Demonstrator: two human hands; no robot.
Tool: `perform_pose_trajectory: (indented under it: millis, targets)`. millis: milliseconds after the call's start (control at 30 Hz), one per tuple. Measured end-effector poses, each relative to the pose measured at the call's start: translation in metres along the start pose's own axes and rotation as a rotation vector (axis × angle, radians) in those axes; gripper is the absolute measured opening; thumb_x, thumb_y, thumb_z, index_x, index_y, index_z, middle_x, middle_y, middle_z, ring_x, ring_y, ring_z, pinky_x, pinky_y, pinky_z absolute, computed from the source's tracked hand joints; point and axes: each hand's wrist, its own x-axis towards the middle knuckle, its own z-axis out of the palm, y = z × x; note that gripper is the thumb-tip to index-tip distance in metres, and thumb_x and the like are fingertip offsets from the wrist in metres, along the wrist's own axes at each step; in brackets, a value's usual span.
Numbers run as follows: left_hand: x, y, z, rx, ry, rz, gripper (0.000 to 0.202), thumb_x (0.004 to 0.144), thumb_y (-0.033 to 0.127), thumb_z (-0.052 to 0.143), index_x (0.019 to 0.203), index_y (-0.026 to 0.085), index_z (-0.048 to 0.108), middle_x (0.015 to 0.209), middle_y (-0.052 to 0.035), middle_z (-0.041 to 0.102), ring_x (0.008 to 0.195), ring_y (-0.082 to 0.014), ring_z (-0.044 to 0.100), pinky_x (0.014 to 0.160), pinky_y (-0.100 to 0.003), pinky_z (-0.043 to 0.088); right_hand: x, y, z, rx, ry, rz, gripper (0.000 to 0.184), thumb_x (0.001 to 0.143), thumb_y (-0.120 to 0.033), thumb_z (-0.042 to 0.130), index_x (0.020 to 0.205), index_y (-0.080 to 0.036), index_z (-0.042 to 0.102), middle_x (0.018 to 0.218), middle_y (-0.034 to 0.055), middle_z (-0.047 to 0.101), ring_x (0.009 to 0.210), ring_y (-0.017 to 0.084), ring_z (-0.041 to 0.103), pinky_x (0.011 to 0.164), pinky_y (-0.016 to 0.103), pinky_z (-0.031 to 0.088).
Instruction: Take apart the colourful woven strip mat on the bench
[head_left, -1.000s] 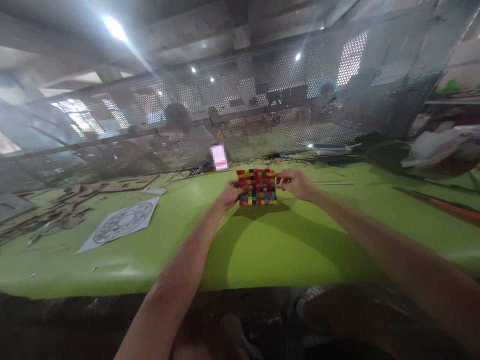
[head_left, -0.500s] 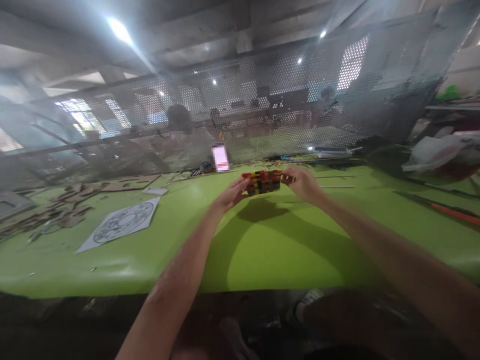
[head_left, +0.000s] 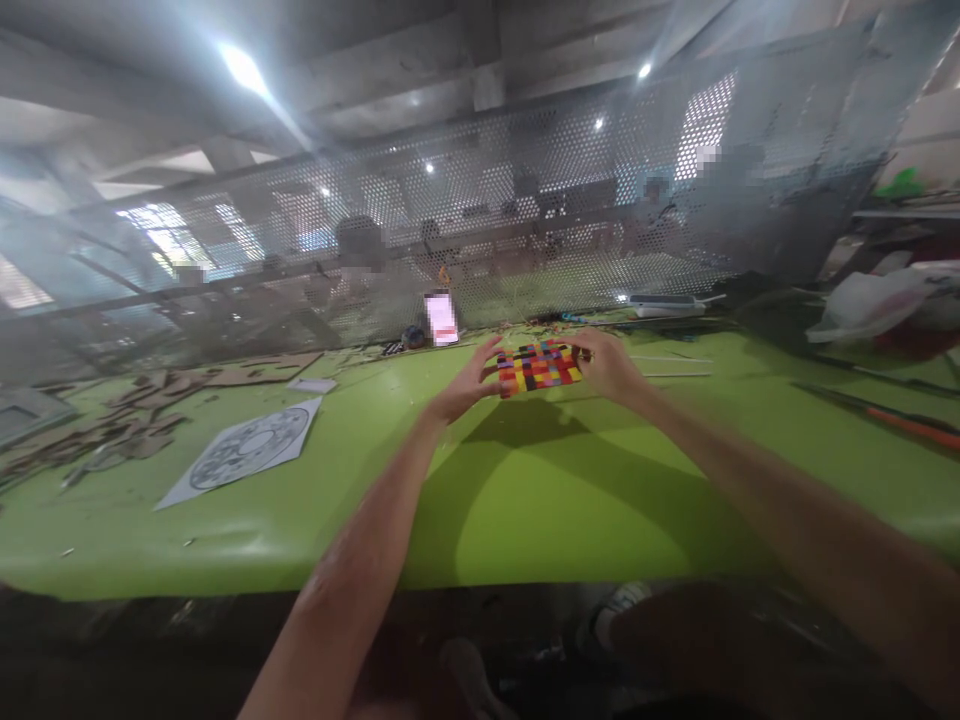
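far to my left a white printed sheet with a round pattern lies flat on the bright green table. my left hand pinches the left edge of the flat panel of small multicoloured squares, fingers closed on it. my right hand grips the right edge likewise, so the panel sits between both hands, above the table. a second ago it stood upright facing me; now it is tipped nearly flat.
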Motion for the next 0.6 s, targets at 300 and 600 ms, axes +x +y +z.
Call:
perform_pose_trajectory:
  millis: [300, 600]
  targets:
    - [0.009, -0.012, 0.001, 0.672, -0.012, 0.155, 0.131, 0.055, 0.054, 0.096, 0.163, 0.024, 0.027, 0.161, -0.0192, 0.031, 0.149, -0.0429, 0.031, 0.126, -0.063, 0.023, -0.002, -0.002, 0.010, 0.097, 0.049, -0.092, 0.047, 0.077, -0.004, 0.054, 0.112, -0.018, 0.081, 0.096, 0.0096, 0.076, 0.085, 0.023, 0.067, 0.080, 0.037, 0.053]
    - [0.010, -0.014, 0.010, 0.922, -0.061, 0.136, 0.124, 0.065, 0.052, 0.086, 0.165, 0.016, 0.022, 0.156, -0.0239, 0.043, 0.144, -0.0435, 0.040, 0.118, -0.062, 0.037, -0.004, -0.011, 0.007, 0.114, 0.032, -0.062, 0.045, 0.078, -0.005, 0.054, 0.111, -0.019, 0.081, 0.095, 0.0087, 0.076, 0.084, 0.023, 0.067, 0.081, 0.037, 0.054]
